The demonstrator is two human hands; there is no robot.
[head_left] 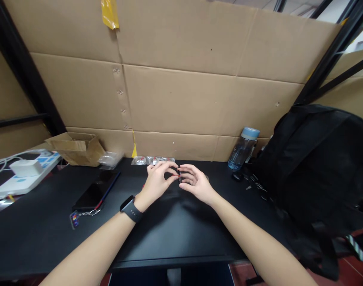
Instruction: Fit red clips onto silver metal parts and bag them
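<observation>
Above the middle of the black desk, a small thin disc [180, 177], seen nearly edge-on, is held between my two hands. A bit of red shows at its middle, and its exact kind is too small to make out. My left hand [161, 179], with a dark watch [131, 208] on its wrist, pinches it from the left with thumb and fingertips. From the right, the curled fingers and thumb of my right hand [198, 185] grip its rim. Behind the hands, a row of clear packets [154, 160] with round silvery pieces and red marks lies along the cardboard wall.
On the left are a phone [95, 191] with a keychain [75, 218], a brown paper box [77, 149], a clear plastic bag [110, 159] and a white power strip [26, 178]. A water bottle [243, 149], keys [256, 184] and a black backpack [321, 171] stand right.
</observation>
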